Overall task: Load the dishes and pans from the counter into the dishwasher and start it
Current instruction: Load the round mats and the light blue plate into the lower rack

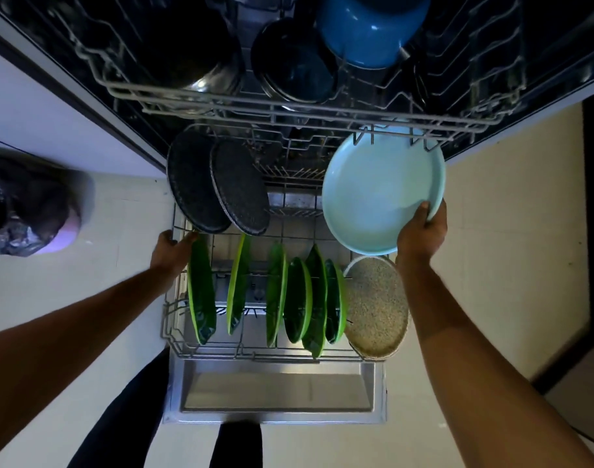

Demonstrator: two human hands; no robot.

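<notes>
Right hand (422, 236) closed in a firm grip on the near rim of a pale blue plate (383, 190), thumb over the inner face, plate tilted and held above the far right corner of the lower rack (174, 329), its far edge just under the front wire of the upper rack (288, 106). Left hand (172, 249) curled in a grip around the left rim of the lower rack, fingers hooked over the wire beside the leftmost green plate (201, 292). Standing on edge across the lower rack, a row of green plates, six in all, the right ones crowded close. Just right of that row, at the rack's right side, a speckled beige plate (376, 309) leaning below the pale blue plate. At the rack's far left, two dark speckled plates (217, 187) leaning together, touching. Under the lower rack, the open dishwasher door (275, 390), steel-lined. In the upper rack, a blue pot (369, 28), a dark round pan (293, 65) beside it, and a steel vessel (201, 59) further left. Left of the lower rack, on the pale floor (120, 231), a blurred dark bag-like shape (28, 207); too unclear to name.
</notes>
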